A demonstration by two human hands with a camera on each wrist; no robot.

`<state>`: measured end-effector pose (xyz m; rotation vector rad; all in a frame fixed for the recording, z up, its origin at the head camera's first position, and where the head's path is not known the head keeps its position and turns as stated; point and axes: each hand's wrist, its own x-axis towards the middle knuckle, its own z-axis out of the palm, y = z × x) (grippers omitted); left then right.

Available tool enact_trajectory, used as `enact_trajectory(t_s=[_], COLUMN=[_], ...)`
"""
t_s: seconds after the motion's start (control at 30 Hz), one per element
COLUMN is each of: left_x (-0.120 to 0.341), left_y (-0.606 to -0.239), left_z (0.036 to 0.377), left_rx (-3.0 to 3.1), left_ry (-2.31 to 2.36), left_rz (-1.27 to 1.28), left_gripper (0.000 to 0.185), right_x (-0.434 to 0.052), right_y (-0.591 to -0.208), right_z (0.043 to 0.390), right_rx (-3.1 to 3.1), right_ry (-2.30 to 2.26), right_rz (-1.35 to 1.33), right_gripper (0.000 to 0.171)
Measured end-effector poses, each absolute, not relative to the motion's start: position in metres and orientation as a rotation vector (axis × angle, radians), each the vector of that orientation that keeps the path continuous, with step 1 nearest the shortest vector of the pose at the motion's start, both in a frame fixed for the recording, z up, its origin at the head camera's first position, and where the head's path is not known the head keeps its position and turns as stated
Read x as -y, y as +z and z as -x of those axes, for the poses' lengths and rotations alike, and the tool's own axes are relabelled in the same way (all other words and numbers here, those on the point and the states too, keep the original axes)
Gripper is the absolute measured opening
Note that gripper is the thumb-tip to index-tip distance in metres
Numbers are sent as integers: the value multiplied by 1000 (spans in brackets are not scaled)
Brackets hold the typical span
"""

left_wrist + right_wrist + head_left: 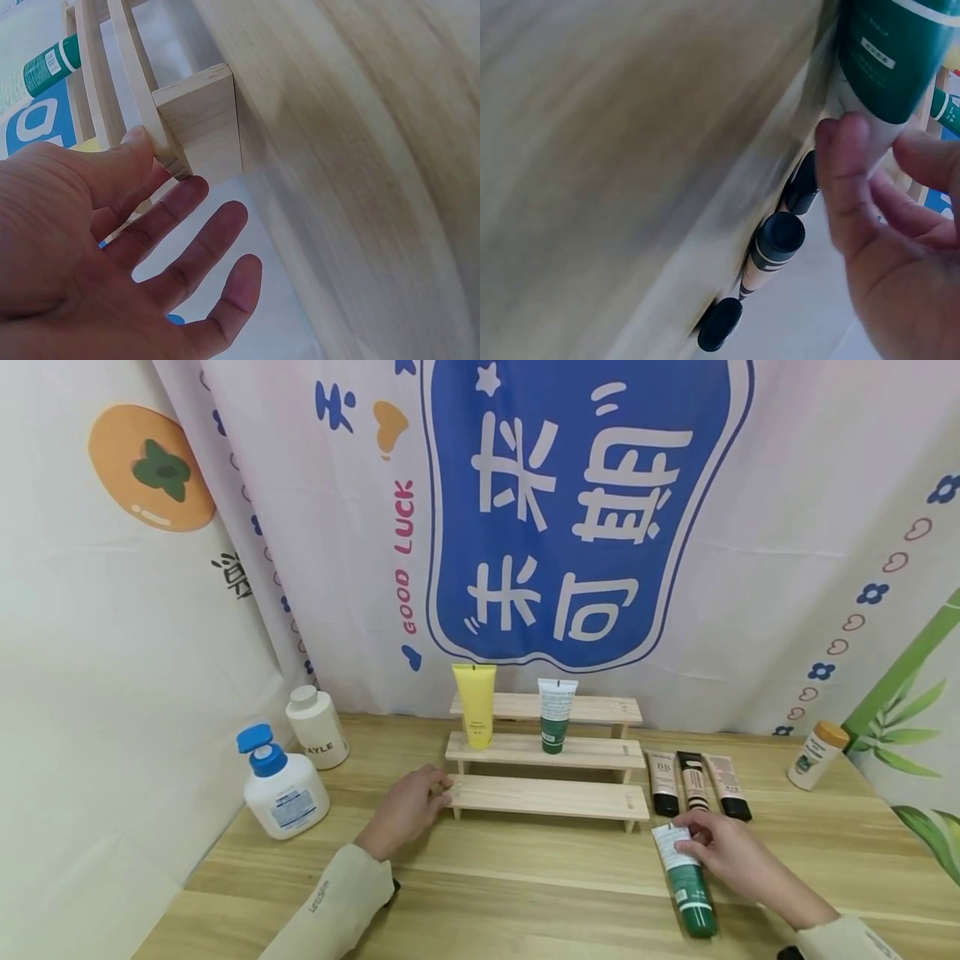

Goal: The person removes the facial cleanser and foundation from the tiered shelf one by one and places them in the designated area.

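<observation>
Green-and-white tube (688,889): 1 held, nearest item, right front of the wood-grain table (510,902), cap end toward the near edge. Couldn't tell if it touched the tabletop. Right hand (716,847) pinched it at the flat white end. Left hand (408,806) pinched the left end of the lowest board on the wooden stand (547,795), thumb against index finger, outer 2 fingers spread off it. Stand had 3 tiers. Left side: 1 white pump bottle (287,802), blue top. Just right of the stand, 3 black-capped tubes lay side by side: 1 BB tube (663,777), 1 striped tube (693,781), 1 pink tube (726,781). Far right stood 1 orange-capped bottle (816,758). Behind the pump sat 1 white-capped bottle (318,731). Middle tier carried 2 upright tubes, apart: 1 yellow tube (475,706), 1 smaller-looking green tube (557,714). Rearmost: printed curtain (360,560), 1 blue panel.
</observation>
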<state>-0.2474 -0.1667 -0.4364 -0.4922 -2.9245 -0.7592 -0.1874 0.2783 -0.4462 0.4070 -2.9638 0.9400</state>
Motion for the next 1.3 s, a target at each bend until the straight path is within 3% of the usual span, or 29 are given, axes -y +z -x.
enact_trajectory(t_s=[0.37, 0.67, 0.87, 1.07, 1.3], left_x=[167, 167, 167, 167, 166], left_y=[-438, -437, -438, -437, -436], left_z=[247, 248, 249, 248, 248], left_rx=[2930, 2933, 2928, 2923, 2931], left_ry=[-760, -769, -756, -744, -762], left_rz=[489, 485, 501, 521, 501], left_gripper=[14, 15, 16, 16, 16], right_x=[-276, -268, -268, -266, -250], right_y=[-441, -436, -434, -426, -395], right_z=[186, 183, 186, 185, 197], right_rx=[3090, 3199, 3212, 3130, 2715], right_ry=[782, 733, 687, 692, 680], right_rz=[-307, -185, -111, -142, -462], right_gripper=[12, 41, 46, 40, 22])
